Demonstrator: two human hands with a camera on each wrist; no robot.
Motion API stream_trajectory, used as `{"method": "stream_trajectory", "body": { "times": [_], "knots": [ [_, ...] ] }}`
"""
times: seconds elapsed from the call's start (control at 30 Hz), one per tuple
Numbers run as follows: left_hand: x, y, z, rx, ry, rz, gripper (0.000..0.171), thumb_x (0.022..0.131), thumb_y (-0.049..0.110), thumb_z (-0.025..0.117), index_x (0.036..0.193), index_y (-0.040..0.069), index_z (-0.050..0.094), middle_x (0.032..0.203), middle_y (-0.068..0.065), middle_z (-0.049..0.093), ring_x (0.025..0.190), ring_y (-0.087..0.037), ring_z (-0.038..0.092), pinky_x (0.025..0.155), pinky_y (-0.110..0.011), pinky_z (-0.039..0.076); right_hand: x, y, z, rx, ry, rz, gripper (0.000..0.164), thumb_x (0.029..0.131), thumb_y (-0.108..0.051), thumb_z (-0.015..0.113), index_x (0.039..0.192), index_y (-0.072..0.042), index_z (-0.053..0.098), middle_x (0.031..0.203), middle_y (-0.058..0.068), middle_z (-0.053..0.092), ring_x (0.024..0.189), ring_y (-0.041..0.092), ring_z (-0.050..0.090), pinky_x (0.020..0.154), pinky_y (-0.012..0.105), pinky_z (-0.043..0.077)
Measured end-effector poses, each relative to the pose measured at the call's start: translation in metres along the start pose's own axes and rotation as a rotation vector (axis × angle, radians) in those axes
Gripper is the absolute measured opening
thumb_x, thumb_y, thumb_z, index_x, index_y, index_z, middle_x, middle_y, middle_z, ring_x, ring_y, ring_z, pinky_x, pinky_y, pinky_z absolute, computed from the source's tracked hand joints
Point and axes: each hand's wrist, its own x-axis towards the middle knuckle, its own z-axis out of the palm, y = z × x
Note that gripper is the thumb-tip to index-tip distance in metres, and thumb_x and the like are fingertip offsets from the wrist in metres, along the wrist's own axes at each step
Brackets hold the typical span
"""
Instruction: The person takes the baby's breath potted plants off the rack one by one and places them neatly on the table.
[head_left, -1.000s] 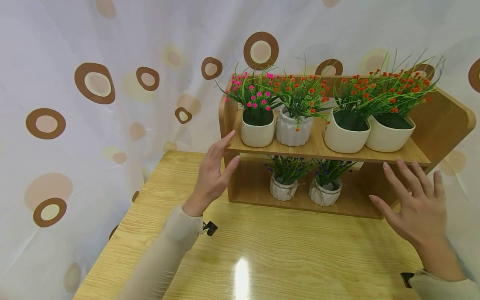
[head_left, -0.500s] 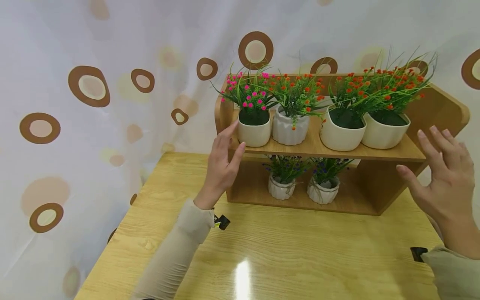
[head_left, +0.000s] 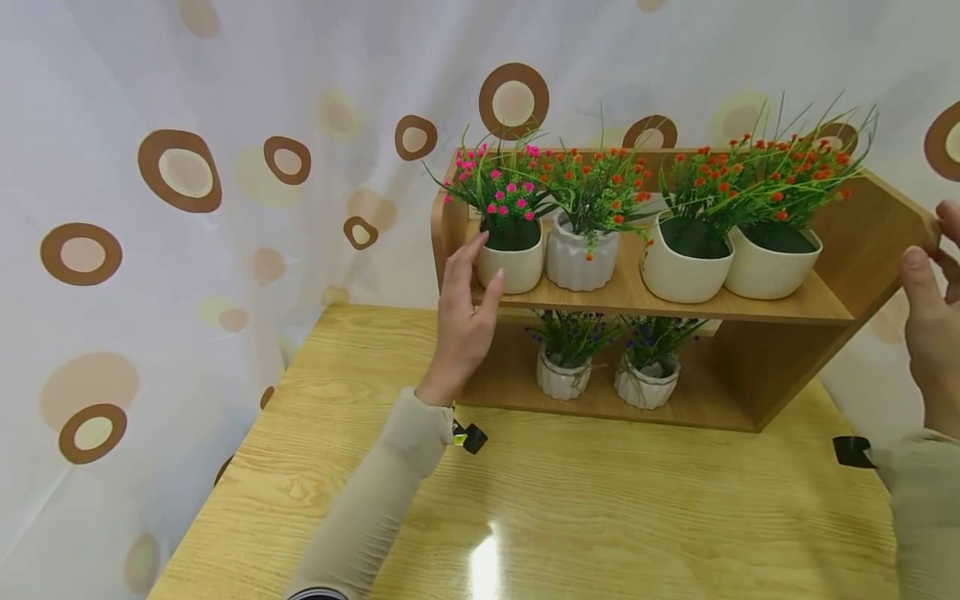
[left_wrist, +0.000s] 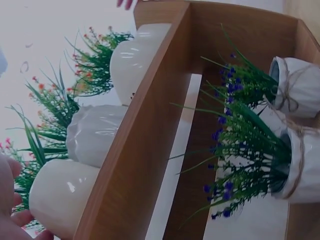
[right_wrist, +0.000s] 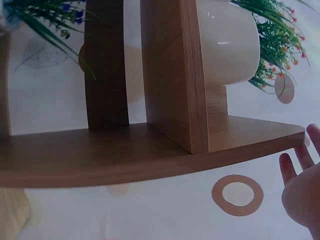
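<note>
A two-tier wooden shelf (head_left: 795, 367) stands on the table. My left hand (head_left: 467, 321) is at its left end, fingers extended beside the white pot (head_left: 517, 268) of pink flowers. In the left wrist view, these fingers (left_wrist: 22, 217) lie close to that pot; whether they touch it is unclear. My right hand (head_left: 933, 325) is partly out of the head view, by the upper corner of the shelf's right side panel (head_left: 885, 242). In the right wrist view its extended fingers (right_wrist: 302, 156) are at the panel's tip, contact uncertain. Neither hand visibly grips anything.
The upper tier also holds a ribbed pot (head_left: 582, 258) and two cream pots with orange-red flowers (head_left: 686, 262). Below stand two small twine-tied pots (head_left: 647, 383) with purple flowers. A patterned curtain (head_left: 247, 83) hangs behind the wooden table (head_left: 600, 500).
My right hand has moved right and up, from the shelf's front to its right side panel's upper corner. My left hand has shifted slightly right and up, closer to the pink-flower pot.
</note>
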Motion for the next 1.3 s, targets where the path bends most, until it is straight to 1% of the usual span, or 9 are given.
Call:
{"method": "stream_trajectory", "body": {
  "times": [0.13,0.2,0.3,0.43,0.5,0.63,0.87,1.13,1.3],
  "knots": [
    [0.001,-0.001,0.007,-0.02,0.04,-0.048,0.051,0.106,0.023,0.057,0.154,0.011,0.045,0.158,-0.01,0.042,0.149,-0.021,0.039,0.125,-0.039,0.036,0.01,0.003,0.007,0.147,0.034,0.126,0.042,0.111,-0.014,0.045,0.152,-0.019,0.051,0.156,-0.004,0.048,0.144,0.012,0.042,0.123,0.015,0.027],
    [0.002,-0.002,0.01,-0.018,0.057,-0.062,0.051,0.105,0.023,0.06,0.152,0.009,0.046,0.158,-0.011,0.043,0.148,-0.022,0.039,0.124,-0.039,0.037,0.013,0.005,0.01,0.202,0.048,0.151,0.04,0.111,-0.015,0.044,0.15,-0.019,0.054,0.154,-0.005,0.051,0.144,0.011,0.042,0.122,0.012,0.024],
    [0.004,-0.002,0.012,0.005,0.071,-0.073,0.055,0.103,0.025,0.065,0.152,0.007,0.045,0.155,-0.012,0.045,0.145,-0.024,0.043,0.122,-0.04,0.04,0.017,0.01,0.014,0.336,0.08,0.18,0.036,0.11,-0.015,0.047,0.144,-0.017,0.059,0.149,-0.004,0.055,0.142,0.011,0.044,0.122,0.012,0.022],
    [0.007,0.0,0.014,0.051,0.067,-0.1,0.062,0.1,0.028,0.071,0.152,0.007,0.043,0.153,-0.013,0.046,0.14,-0.025,0.048,0.119,-0.042,0.043,0.021,0.02,0.015,0.524,0.098,0.159,0.035,0.108,-0.002,0.047,0.137,-0.011,0.065,0.147,0.0,0.056,0.142,0.013,0.043,0.123,0.014,0.021],
    [0.008,0.0,0.015,0.073,0.066,-0.115,0.065,0.099,0.029,0.072,0.152,0.008,0.042,0.152,-0.013,0.047,0.139,-0.026,0.05,0.118,-0.043,0.044,0.022,0.025,0.015,0.579,0.092,0.131,0.039,0.105,0.008,0.044,0.134,-0.008,0.066,0.146,0.001,0.055,0.143,0.014,0.042,0.123,0.015,0.022],
    [0.011,-0.003,0.017,0.124,0.085,-0.113,0.066,0.097,0.029,0.076,0.15,0.008,0.043,0.149,-0.012,0.051,0.135,-0.026,0.054,0.115,-0.044,0.047,0.022,0.032,0.015,0.608,0.074,0.097,0.046,0.101,0.017,0.041,0.133,-0.005,0.066,0.146,0.003,0.053,0.145,0.017,0.041,0.123,0.017,0.025],
    [0.013,-0.006,0.019,0.202,0.125,-0.067,0.067,0.093,0.033,0.08,0.147,0.008,0.047,0.144,-0.012,0.056,0.13,-0.027,0.059,0.11,-0.044,0.052,0.024,0.036,0.012,0.586,0.036,0.049,0.046,0.1,0.017,0.042,0.134,-0.005,0.065,0.147,0.003,0.052,0.147,0.019,0.038,0.126,0.019,0.022],
    [0.014,-0.007,0.02,0.211,0.128,-0.079,0.067,0.092,0.035,0.081,0.145,0.01,0.048,0.143,-0.011,0.058,0.129,-0.026,0.06,0.109,-0.043,0.053,0.025,0.04,0.011,0.611,0.028,0.041,0.044,0.101,0.017,0.045,0.134,-0.003,0.064,0.147,0.005,0.052,0.146,0.02,0.038,0.126,0.022,0.025],
    [0.015,-0.008,0.019,0.198,0.138,-0.067,0.064,0.091,0.034,0.082,0.142,0.009,0.051,0.139,-0.011,0.059,0.119,-0.026,0.063,0.101,-0.042,0.057,0.025,0.04,0.012,0.58,0.024,0.039,0.042,0.101,0.015,0.046,0.134,-0.004,0.064,0.146,0.003,0.053,0.146,0.019,0.038,0.126,0.021,0.024]
  ]
}}
